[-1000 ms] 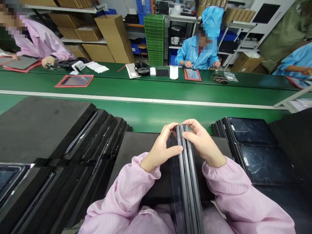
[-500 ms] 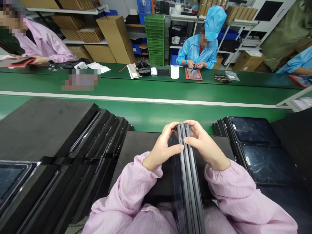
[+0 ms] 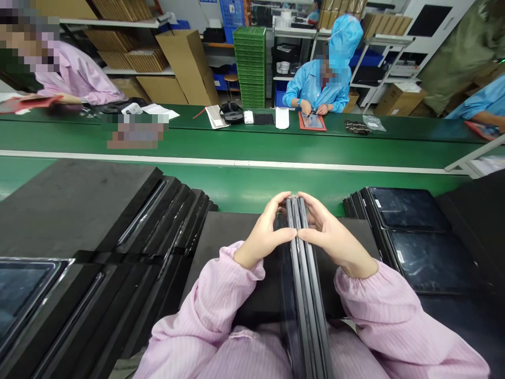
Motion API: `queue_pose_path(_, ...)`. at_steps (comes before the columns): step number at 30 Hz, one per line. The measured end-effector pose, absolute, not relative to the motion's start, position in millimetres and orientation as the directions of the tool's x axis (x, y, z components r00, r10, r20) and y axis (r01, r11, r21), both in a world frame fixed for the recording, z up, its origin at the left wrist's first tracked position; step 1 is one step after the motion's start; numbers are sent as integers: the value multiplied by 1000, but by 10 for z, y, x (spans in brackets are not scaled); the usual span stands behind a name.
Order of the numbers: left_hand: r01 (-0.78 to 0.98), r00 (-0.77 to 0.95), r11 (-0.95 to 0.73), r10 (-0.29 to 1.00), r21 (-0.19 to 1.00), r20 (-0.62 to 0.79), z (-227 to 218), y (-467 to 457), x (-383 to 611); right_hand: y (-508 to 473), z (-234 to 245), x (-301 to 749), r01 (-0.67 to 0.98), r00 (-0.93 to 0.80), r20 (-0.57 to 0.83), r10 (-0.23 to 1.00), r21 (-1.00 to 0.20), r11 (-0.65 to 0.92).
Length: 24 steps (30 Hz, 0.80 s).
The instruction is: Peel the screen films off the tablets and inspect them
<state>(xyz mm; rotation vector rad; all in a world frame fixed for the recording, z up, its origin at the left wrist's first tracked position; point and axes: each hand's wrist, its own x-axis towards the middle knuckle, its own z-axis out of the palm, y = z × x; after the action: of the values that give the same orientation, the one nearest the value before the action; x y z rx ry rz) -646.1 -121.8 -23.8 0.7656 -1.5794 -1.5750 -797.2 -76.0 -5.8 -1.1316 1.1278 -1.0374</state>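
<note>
A small stack of tablets, dark and thin, stands on edge in front of me, its grey side edges turned up. My left hand is closed around the far left side, with the thumb lying over the edges. From the right, my right hand grips the same tablets, its thumb tip meeting the left thumb. Most of my fingertips are hidden behind the tablets. Beneath them lies a black foam tray.
Stacked black foam trays with tablets in their slots rise at left. More tablets lie in trays at right. Beyond runs a green conveyor. Across it, a person in blue handles a tablet in a red case.
My right thumb has shifted down and left to meet the left thumb on the edges. The tablets stay held in nearly the same place. The person in blue has moved one hand lower.
</note>
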Motion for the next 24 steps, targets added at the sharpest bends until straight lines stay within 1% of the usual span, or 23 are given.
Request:
queue_pose_path(4,60,-556,89,-824,994,108,-175,-1256,-6451,-747,-58,-7965,99,85,-122,-989,-987,130)
queue_pose_path(7,39,-602,82,-794,996,89,-127,-1295,-6437,-707,-71,-7982,117,64,-137,-988,-983,144)
queue_pose_path(12,35,-641,68,-764,997,75,-90,-1325,-6439,-570,-89,-8030,108,87,-162,-983,-979,171)
queue_pose_path(20,37,-642,59,-763,998,69,-133,-1316,-6440,-353,-40,-8072,-47,107,-124,-987,-992,119)
queue_pose_path(24,26,-640,84,-764,996,81,-157,-1329,-6428,-330,53,-8059,-116,116,-119,-986,-988,106)
